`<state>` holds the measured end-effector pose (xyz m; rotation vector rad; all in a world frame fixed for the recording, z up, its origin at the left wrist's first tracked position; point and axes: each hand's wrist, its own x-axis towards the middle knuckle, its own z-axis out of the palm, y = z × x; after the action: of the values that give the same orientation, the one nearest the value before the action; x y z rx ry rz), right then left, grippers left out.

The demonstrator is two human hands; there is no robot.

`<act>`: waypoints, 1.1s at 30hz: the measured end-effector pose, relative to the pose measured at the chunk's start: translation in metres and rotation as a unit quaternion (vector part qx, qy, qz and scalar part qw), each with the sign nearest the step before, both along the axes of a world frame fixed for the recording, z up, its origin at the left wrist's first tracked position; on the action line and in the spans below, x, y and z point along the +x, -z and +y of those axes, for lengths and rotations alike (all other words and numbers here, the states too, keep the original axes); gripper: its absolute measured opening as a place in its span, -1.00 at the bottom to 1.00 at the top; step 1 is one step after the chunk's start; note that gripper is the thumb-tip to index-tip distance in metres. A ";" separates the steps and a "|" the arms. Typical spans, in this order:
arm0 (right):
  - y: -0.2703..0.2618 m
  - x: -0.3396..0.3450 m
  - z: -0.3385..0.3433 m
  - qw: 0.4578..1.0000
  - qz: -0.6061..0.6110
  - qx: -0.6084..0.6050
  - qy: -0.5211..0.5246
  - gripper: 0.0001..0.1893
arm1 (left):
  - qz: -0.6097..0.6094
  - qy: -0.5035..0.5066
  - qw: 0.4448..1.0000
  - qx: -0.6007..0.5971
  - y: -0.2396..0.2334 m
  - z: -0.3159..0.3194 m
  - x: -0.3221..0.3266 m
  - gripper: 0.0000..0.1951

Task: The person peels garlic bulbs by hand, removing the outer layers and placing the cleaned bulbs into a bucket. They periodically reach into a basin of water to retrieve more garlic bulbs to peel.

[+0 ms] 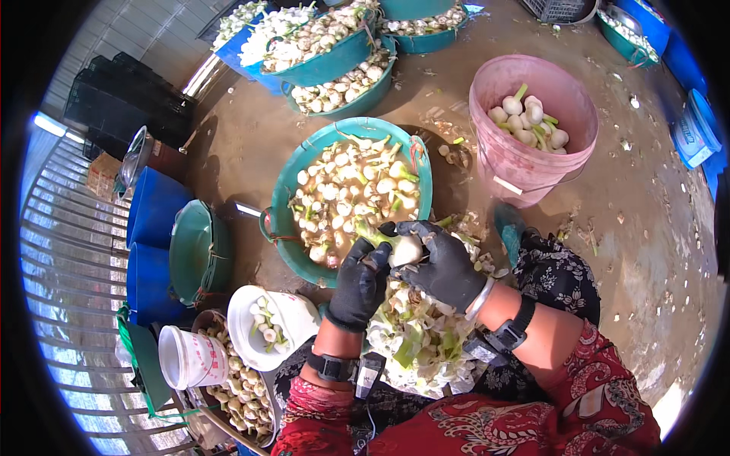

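Between my two black-gloved hands is a white garlic bulb [405,251] with a green stem stub pointing up and left. My left hand [360,282] grips the stem side, its fingers bent. My right hand [447,265] curls round the bulb from the right. Just beyond them, a green tub [283,188] holds many garlic bulbs [342,191] in murky water. Below the hands, a heap of garlic peelings and leaves [419,347] lies at my lap. Whether a tool is in either hand cannot be seen.
A pink bucket [513,171] with bulbs stands at the upper right. At lower left are a white bucket [305,319] with trimmed garlic, a smaller white bucket [191,359] and a container of unpeeled bulbs [245,393]. Full teal tubs [336,54] are stacked at the back, blue bins [157,199] at left.
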<state>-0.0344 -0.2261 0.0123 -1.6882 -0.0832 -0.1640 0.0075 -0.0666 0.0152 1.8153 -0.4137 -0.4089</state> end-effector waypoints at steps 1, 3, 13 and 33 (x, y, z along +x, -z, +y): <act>-0.005 0.000 0.000 1.000 -0.022 0.006 -0.016 -0.45 | -0.004 -0.006 1.000 0.001 -0.004 0.005 -0.004 -0.68; -0.006 -0.001 0.000 0.999 0.014 0.031 -0.028 -0.50 | 0.242 -0.071 0.933 -0.255 -0.019 0.007 -0.008 -0.67; -0.003 0.004 0.011 0.932 0.108 0.333 -0.092 -0.48 | 0.170 -0.144 0.952 -0.210 -0.023 0.017 -0.008 -0.76; -0.011 -0.003 0.014 0.689 0.403 0.556 -0.233 -0.59 | 0.006 -0.089 0.987 -0.137 -0.007 0.028 -0.017 -0.82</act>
<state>-0.0379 -0.2117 0.0232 -0.3470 0.2228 0.7944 -0.0094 -0.0383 0.0225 1.5663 -0.2803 -0.2258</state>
